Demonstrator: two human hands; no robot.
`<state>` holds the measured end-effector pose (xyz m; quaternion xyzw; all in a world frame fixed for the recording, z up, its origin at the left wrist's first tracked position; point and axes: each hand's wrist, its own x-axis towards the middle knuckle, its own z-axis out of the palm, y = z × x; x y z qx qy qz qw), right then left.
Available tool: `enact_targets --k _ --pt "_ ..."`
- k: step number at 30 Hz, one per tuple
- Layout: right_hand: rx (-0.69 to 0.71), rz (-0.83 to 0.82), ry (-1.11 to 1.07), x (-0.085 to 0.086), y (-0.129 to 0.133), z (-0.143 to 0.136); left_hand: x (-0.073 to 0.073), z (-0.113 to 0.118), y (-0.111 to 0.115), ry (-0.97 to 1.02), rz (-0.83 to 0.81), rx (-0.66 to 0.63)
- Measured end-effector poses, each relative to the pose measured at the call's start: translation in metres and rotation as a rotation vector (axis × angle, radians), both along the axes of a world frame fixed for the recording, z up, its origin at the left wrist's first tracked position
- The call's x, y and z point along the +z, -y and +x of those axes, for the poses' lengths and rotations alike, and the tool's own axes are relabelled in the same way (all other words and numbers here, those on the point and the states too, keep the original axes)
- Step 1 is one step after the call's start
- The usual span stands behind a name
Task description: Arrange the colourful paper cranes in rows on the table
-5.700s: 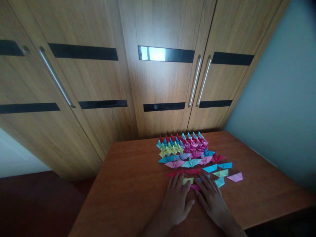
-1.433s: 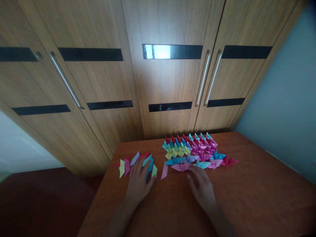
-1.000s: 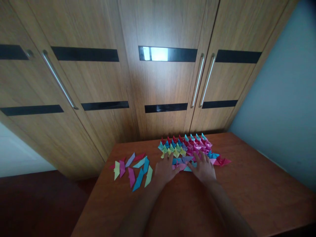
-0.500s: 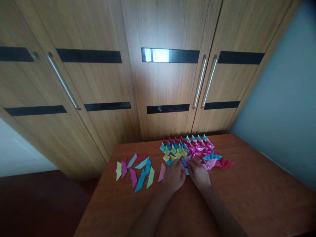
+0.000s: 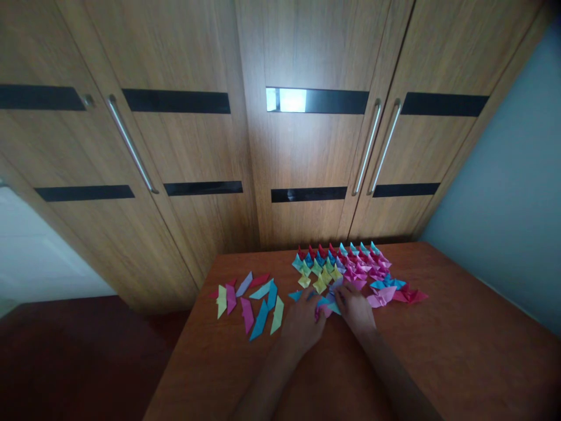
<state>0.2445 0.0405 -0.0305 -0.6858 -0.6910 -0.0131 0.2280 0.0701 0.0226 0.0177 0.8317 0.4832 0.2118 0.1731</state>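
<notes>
My left hand point(image 5: 305, 321) is bent over a cluster of folded paper pieces, its fingers curled on a pink folded paper piece point(image 5: 323, 311). Close beside it, my right hand point(image 5: 357, 309) pinches at a purple folded paper piece point(image 5: 335, 286). A light blue paper point point(image 5: 334, 307) sticks out between the hands. The fingers hide much of these pieces, and I cannot tell whether they are joined. A blue paper tip point(image 5: 295, 296) shows just beyond the left hand. Yellow folded paper pieces point(image 5: 321, 283) stand right behind my fingertips.
Rows of pointed origami pieces point(image 5: 354, 272) stand at the back of the wooden table point(image 5: 210, 362). Flat folded parallelograms point(image 5: 260, 320) lie scattered at left. Blue, pink and red winged pieces point(image 5: 409, 294) sit at right. A wardrobe point(image 5: 302, 225) closes off the back.
The view has swung slightly left. My left hand now covers the spot where a pink parallelogram lay, and the purple piece is more hidden by my right fingers.
</notes>
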Motion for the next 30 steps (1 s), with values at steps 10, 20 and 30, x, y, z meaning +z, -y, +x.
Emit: enact_targets --k 10,20,30 --pt "0.185 0.128 -0.205 0.012 0.009 -0.022 0.000 -0.138 -0.041 0.155 0.201 0.359" --pt "0.403 0.128 -0.218 0.051 -0.066 -0.159 -0.020 -0.217 -0.115 0.103 0.204 0.421" --pt "0.454 0.021 -0.253 0.052 -0.091 -0.204 -0.001 -0.233 -0.103 -0.020 0.203 0.294"
